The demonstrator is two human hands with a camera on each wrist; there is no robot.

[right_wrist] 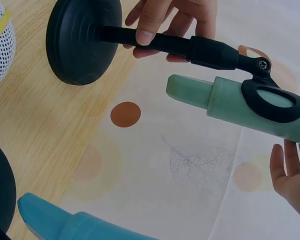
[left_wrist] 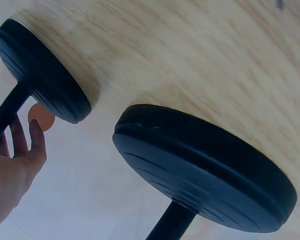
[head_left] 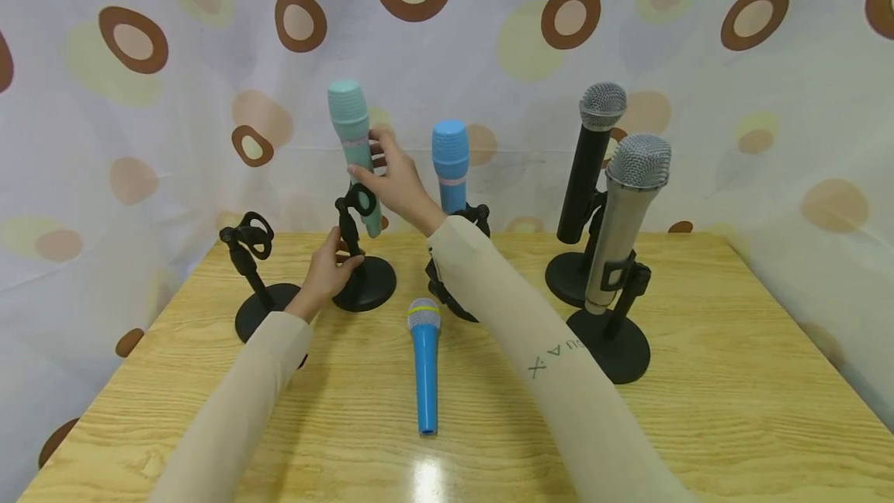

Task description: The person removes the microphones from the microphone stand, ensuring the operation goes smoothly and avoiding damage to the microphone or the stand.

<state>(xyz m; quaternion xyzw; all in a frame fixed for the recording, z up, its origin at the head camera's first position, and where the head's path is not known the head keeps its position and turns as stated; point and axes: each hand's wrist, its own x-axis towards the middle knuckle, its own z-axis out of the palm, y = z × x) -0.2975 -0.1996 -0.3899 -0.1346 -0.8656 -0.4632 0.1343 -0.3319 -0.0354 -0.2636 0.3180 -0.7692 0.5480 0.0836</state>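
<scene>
With the left hand [head_left: 327,270] pinching the pole [right_wrist: 171,44] steady, the right hand [head_left: 403,181], fingers gripping the green microphone [head_left: 349,111], should align it with the clip [right_wrist: 270,113].
</scene>
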